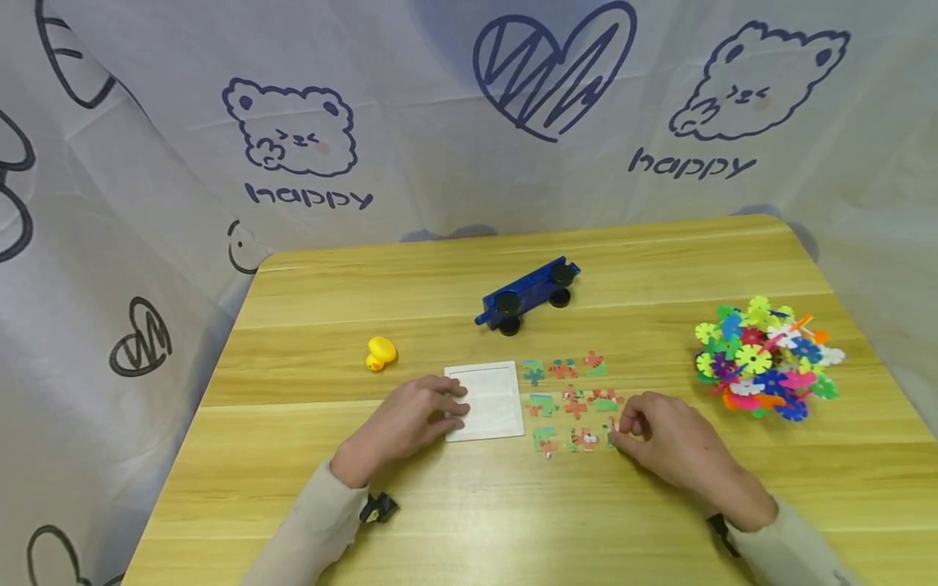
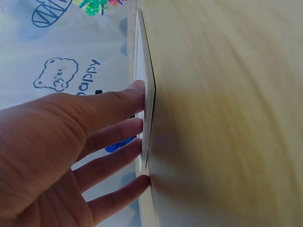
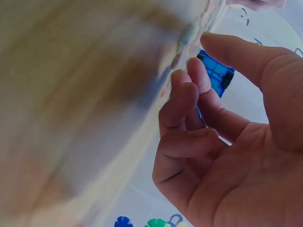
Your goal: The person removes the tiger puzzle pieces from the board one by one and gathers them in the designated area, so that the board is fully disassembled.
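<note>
My left hand (image 1: 414, 417) rests at the left side of a white square puzzle frame (image 1: 488, 438), its fingertips on the rim. In the left wrist view the thumb and spread fingers touch the frame's edge (image 2: 149, 109). To the right of the frame lie several jigsaw pieces (image 1: 575, 404), in rows, printed in orange and green. My right hand (image 1: 677, 443) has its thumb and index fingertip at the lower-right jigsaw piece (image 1: 610, 430), pinching at its edge and partly covering it. In the right wrist view the other fingers (image 3: 176, 153) are curled.
A blue toy wagon (image 1: 528, 293) with black wheels lies tipped behind the pieces. A yellow rubber duck (image 1: 381, 353) lies beyond my left hand. A heap of colorful flower-shaped plastic pieces (image 1: 765, 358) stands at right. The wooden table (image 1: 469, 521) meets a printed cloth (image 1: 425, 146) at the back.
</note>
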Action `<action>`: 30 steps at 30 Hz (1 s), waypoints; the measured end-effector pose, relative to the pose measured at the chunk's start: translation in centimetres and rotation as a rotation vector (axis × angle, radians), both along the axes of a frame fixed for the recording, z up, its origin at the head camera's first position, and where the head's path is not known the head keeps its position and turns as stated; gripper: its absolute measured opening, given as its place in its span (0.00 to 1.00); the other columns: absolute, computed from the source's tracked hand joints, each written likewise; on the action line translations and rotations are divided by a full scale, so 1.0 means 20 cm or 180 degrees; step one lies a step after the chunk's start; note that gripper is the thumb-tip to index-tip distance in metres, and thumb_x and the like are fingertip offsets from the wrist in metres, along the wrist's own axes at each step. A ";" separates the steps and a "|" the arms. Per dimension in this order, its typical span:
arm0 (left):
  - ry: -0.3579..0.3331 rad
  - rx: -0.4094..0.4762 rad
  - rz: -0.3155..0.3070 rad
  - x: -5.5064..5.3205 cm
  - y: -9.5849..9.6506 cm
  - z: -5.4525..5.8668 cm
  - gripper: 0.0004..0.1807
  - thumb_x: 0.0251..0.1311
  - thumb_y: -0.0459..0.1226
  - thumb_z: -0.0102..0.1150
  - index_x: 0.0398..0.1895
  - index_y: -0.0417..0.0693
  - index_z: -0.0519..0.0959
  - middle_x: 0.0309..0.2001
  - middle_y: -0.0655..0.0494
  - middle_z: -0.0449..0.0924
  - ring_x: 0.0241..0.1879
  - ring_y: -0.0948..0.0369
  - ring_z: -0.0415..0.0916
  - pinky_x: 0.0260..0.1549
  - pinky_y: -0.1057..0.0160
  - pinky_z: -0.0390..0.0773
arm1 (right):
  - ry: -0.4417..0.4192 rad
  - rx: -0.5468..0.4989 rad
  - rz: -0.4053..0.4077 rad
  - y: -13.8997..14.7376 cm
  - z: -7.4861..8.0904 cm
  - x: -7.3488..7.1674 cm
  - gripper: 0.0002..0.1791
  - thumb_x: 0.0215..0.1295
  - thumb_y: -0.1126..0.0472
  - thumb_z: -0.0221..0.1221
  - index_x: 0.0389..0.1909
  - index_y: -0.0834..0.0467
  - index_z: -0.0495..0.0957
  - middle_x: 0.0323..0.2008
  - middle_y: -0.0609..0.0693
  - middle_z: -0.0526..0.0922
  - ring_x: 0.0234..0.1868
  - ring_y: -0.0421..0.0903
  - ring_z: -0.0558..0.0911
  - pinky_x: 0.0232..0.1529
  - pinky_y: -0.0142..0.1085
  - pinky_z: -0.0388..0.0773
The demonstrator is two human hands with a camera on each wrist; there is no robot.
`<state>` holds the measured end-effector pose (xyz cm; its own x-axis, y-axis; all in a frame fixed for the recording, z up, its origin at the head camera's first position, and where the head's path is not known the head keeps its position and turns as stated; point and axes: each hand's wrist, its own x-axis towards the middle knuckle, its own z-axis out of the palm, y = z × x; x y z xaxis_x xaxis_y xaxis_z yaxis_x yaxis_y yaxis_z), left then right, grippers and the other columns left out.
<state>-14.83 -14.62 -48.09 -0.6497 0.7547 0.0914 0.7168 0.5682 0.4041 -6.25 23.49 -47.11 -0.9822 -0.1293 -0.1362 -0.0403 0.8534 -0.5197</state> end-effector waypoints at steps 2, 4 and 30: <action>-0.0003 -0.0024 0.0007 0.00 0.00 0.00 0.10 0.69 0.35 0.73 0.51 0.45 0.93 0.61 0.46 0.90 0.64 0.47 0.86 0.67 0.46 0.85 | 0.0075 -0.0056 0.0012 0.00 0.02 0.00 0.12 0.68 0.51 0.76 0.31 0.50 0.83 0.28 0.42 0.80 0.28 0.40 0.73 0.28 0.31 0.68; -0.0002 -0.0061 0.0019 0.01 0.00 0.01 0.11 0.70 0.36 0.73 0.52 0.45 0.92 0.61 0.46 0.90 0.64 0.48 0.86 0.67 0.46 0.85 | 0.0165 -0.0140 0.0007 0.00 0.04 -0.01 0.11 0.67 0.53 0.76 0.31 0.51 0.84 0.28 0.42 0.82 0.28 0.39 0.74 0.27 0.30 0.70; 0.1449 -0.0468 0.0852 -0.09 0.07 0.19 0.40 0.68 0.59 0.73 0.75 0.46 0.79 0.73 0.42 0.79 0.72 0.41 0.78 0.69 0.39 0.82 | 0.1103 -0.0434 0.0473 -0.16 0.28 -0.28 0.05 0.71 0.58 0.73 0.38 0.54 0.89 0.33 0.45 0.85 0.34 0.42 0.80 0.34 0.33 0.77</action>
